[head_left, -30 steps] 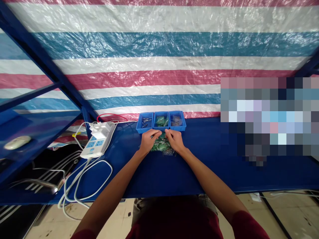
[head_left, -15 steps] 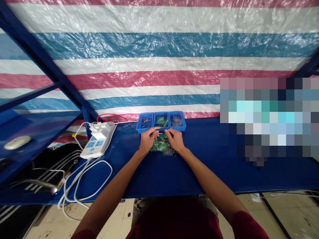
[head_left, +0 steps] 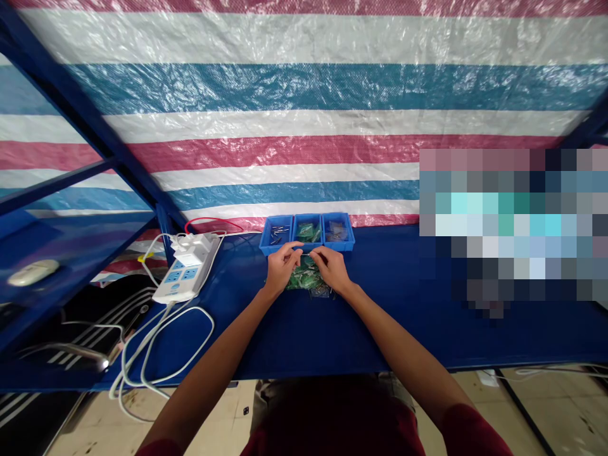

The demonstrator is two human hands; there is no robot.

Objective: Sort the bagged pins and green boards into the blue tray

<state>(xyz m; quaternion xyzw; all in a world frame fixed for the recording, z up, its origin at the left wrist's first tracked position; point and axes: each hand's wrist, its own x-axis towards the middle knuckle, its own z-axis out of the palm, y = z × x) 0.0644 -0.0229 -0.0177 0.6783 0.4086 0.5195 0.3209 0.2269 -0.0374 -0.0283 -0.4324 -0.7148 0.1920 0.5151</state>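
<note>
Pinching rod (head_left: 306, 254) end to end between left hand (head_left: 279, 271) and right hand (head_left: 337, 271) fingertips, over green packets (head_left: 304, 276), near bins (head_left: 308, 244); apparently under two-handed control now.

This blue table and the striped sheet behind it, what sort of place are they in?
Probably a makeshift workshop: blue parts bins, a pile of small green packets and a power strip.

Person wears dark red top (head_left: 332, 430), nearly black where shadowed. Left sleeve (head_left: 160, 448) and right sleeve (head_left: 472, 429) same red, short. Greyish-beige trousers (head_left: 261, 405) partly visible. Left hand (head_left: 280, 270), right hand (head_left: 335, 269) bare.
</note>
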